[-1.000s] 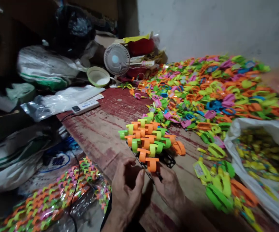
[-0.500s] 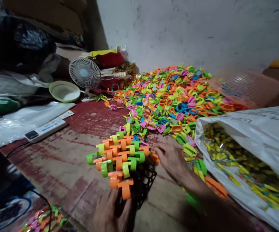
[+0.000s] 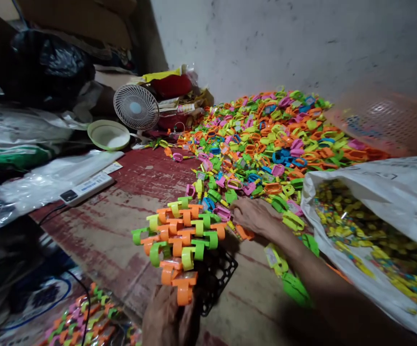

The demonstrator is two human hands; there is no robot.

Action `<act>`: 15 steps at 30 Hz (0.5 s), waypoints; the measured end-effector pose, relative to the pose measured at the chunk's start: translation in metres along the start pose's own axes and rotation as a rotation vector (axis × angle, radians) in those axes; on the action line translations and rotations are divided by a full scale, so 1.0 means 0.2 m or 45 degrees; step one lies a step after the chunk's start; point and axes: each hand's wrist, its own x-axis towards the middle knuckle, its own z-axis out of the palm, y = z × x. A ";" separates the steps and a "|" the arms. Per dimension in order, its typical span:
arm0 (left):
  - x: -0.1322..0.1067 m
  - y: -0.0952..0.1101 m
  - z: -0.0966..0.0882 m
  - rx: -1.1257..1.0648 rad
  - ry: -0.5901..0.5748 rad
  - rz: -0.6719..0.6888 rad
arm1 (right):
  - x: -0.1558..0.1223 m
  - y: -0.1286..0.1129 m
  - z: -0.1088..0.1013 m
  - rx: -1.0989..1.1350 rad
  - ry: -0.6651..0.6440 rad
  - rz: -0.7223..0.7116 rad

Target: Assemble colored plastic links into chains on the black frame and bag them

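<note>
A black perforated rack [image 3: 220,283] stands on the worn board, bearing stacked rows of orange, green and yellow curved plastic pieces [image 3: 177,235]. My left hand [image 3: 167,315] is at its near end, fingers curled behind the lowest orange piece [image 3: 184,290]; what they grip is hidden. To the right of the rack, my right hand [image 3: 253,215] reaches over the edge of the loose pile, its fingers bent downward. Beside those fingertips lie a pink piece [image 3: 222,213] and an orange piece [image 3: 244,233]. Whatever is under the fingers cannot be made out.
A large heap of coloured plastic pieces [image 3: 266,139] leans toward the wall. On the right are a white sack [image 3: 385,180] of yellow bits and a pink basket [image 3: 385,120]. A fan [image 3: 136,108], a bowl [image 3: 107,135] and a power strip [image 3: 87,190] sit left.
My right hand has moved away from the rack, slightly up and right to the pile's edge. My left hand has shifted a little, its fingers now more hidden. The view has turned slightly left.
</note>
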 end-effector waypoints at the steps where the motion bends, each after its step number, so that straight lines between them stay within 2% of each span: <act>1: 0.01 0.01 0.00 0.000 -0.005 -0.012 | -0.05 0.02 -0.02 0.005 0.019 -0.022; 5: 0.06 0.05 -0.01 0.002 -0.035 -0.059 | -0.30 0.04 -0.06 0.094 0.197 -0.123; 6: 0.07 0.06 -0.02 -0.016 -0.103 -0.060 | -0.36 0.04 -0.06 0.116 0.227 -0.124; 9: 0.09 0.10 -0.05 -0.007 -0.168 -0.115 | -0.53 0.02 -0.05 0.148 0.221 -0.166; 12: 0.10 0.13 -0.07 0.022 -0.168 -0.166 | -0.61 0.02 -0.03 0.123 0.221 -0.252; 15: 0.13 0.13 -0.08 0.019 -0.162 -0.121 | -0.63 0.02 0.00 0.094 0.225 -0.167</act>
